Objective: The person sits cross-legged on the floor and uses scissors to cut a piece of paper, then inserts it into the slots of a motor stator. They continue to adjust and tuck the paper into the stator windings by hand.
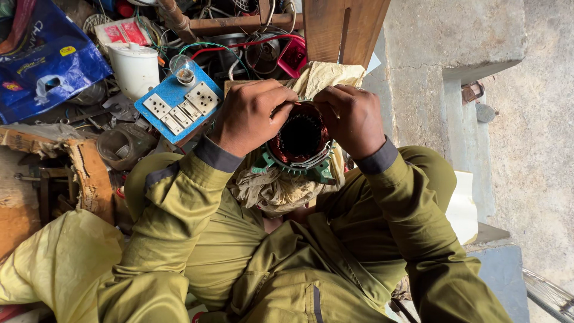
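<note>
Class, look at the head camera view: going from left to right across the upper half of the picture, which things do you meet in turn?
Blue plastic bag → white plastic container → blue switchboard with sockets → left hand → copper-wound motor stator → right hand → grey concrete ledge.

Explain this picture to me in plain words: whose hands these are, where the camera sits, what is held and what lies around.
One camera, worn on the person's head, looks down at their own lap. The left hand and right hand both grip a round motor stator: a green toothed ring wound with copper wire. It rests on a crumpled cloth over olive-green work clothes. To the left lie a blue board with white sockets and switches, a small clear bulb, a white plastic jar, a blue bag and tangled wires.
</note>
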